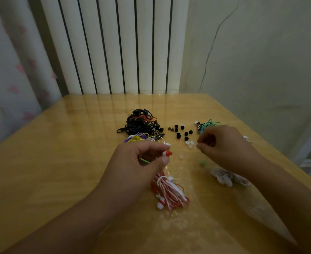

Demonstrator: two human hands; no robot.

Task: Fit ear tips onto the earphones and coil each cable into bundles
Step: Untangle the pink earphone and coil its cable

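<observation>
Left hand (142, 158) pinching a red-and-white earbud (167, 153), right hand (222, 145) curled, contents unclear.

Earphones and ear tips on our table

We see a red-and-white earbud (167, 153) lifted, nozzle bare — its cable bundle (171, 193) lying below; black ear tips (178, 135) and white ear tips (189, 143) scattered beyond.
</observation>
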